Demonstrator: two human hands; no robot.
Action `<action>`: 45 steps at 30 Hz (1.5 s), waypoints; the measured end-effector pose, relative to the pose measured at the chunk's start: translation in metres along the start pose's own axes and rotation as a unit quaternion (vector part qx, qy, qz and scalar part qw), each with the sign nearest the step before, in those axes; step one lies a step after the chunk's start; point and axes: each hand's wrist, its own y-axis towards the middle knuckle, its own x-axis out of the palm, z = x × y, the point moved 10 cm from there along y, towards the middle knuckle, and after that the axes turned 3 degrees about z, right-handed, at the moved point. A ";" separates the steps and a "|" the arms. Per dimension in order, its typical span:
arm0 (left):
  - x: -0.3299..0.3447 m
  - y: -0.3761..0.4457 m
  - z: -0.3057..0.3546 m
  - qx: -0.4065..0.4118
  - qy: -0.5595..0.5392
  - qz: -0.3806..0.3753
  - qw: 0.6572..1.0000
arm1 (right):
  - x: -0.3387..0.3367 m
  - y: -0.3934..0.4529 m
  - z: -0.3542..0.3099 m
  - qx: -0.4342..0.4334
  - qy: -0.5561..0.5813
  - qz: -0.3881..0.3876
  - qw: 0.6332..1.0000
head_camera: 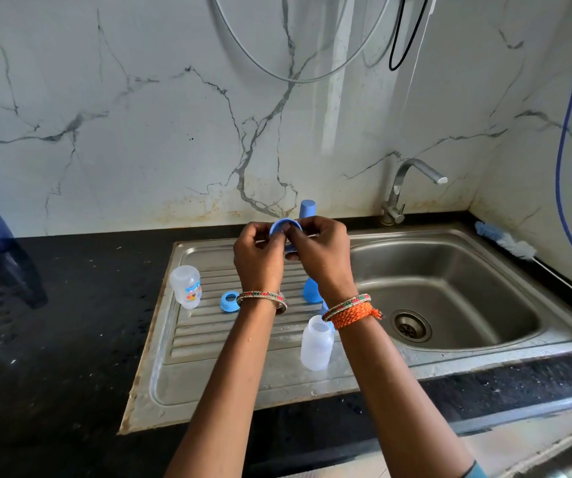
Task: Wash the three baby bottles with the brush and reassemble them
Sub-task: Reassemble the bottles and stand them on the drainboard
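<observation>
Bottles stand open on the sink's drainboard point(229, 381): a printed bottle point(186, 286) at its left, a blue ring point(228, 301) just right of that, a plain bottle point(317, 342) near the basin. Above the drainboard, the left hand point(258, 251) and right hand point(322, 251) both pinch a blue collar point(284, 226), fingers clamped on its rim. Seating the teat evenly, I judge, matters before screwing it on. The brush point(512, 243) lies right of the basin.
</observation>
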 end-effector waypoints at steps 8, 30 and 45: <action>0.009 0.002 0.012 0.020 0.018 -0.077 0.997 | -0.003 0.002 -0.006 0.041 0.080 -0.055 0.994; 0.005 0.002 0.025 0.046 0.048 -0.096 0.993 | -0.013 -0.003 -0.019 -0.037 -0.030 -0.025 0.999; -0.005 0.001 0.034 0.067 0.096 -0.079 0.990 | -0.005 -0.010 -0.015 -0.004 0.035 -0.035 0.999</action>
